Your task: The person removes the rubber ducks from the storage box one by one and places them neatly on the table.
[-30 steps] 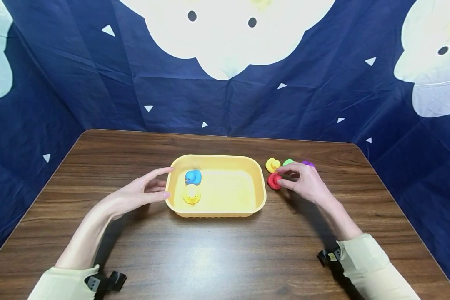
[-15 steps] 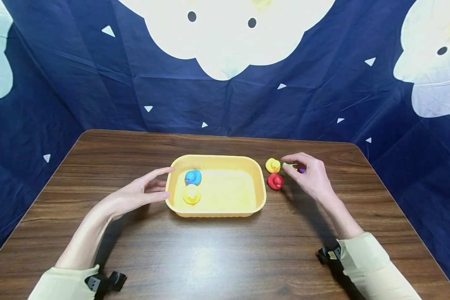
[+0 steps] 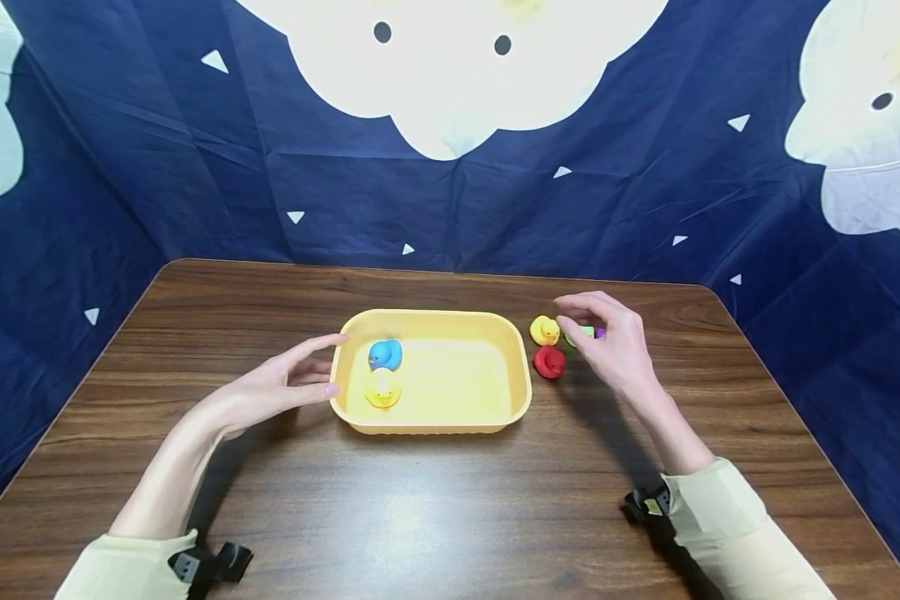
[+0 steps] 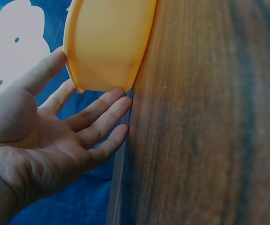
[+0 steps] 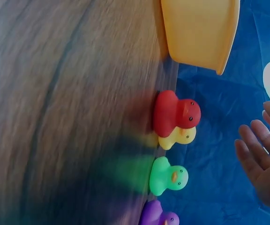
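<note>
A yellow plastic tub [image 3: 450,429] stands on the table, with a blue rubber duck [image 3: 385,355] and a yellow rubber duck [image 3: 382,389] inside at its left end. My left hand [image 4: 46,136] has its fingers spread and touches the tub's left end with thumb and fingertips. Right of the tub, my right hand [image 3: 613,342] hovers over other rubber ducks, holding nothing. Under or beside it are a red duck [image 5: 170,114], a second yellow duck [image 5: 178,137], a green duck [image 5: 165,176] and a purple duck [image 5: 156,214]. In the head view the hand partly hides the green and purple ones.
The wooden table [image 3: 412,517] has its back edge against a dark blue cloth [image 3: 495,217] printed with white clouds. Black straps with small devices sit at both wrists, such as the left wrist strap [image 3: 210,565].
My right hand has gone from the red duck to the green duck, then risen off it, slightly to the left and away from me. The left hand and tub stay put.
</note>
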Demonstrator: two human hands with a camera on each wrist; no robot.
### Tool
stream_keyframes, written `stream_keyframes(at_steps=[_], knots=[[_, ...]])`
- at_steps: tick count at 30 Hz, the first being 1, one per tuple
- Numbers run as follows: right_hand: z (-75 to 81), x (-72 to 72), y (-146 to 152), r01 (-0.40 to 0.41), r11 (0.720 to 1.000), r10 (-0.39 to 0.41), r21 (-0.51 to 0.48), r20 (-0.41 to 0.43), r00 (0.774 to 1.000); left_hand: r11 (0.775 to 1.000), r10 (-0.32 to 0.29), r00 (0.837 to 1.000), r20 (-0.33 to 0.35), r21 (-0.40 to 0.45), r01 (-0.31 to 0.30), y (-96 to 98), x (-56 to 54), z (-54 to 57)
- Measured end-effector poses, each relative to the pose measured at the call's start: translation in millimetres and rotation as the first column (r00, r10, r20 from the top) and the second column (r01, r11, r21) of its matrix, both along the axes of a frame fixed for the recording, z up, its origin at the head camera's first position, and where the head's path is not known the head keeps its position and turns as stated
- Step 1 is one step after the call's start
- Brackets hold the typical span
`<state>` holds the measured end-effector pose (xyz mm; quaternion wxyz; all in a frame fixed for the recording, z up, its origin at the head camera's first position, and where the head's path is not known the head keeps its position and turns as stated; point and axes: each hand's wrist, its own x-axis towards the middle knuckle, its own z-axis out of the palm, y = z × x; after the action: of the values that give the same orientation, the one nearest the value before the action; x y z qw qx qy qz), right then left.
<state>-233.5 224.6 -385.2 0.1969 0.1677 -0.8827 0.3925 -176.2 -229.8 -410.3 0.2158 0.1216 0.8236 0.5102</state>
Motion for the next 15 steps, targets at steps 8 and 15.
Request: stream_keyframes(at_steps=[8,15], knots=[[2.6,1.9,-15,-0.031,0.999,0.031,-0.016,-0.016,0.999,1.0,-0.008,1.0,-0.009,0.012,0.008,0.5,0.5,1.0],[5.5,2.3,-29,-0.07,0.996,0.07,-0.051,-0.001,0.998,1.0,0.003,1.0,-0.006,-0.001,-0.003,0.0,-0.8,-0.9]])
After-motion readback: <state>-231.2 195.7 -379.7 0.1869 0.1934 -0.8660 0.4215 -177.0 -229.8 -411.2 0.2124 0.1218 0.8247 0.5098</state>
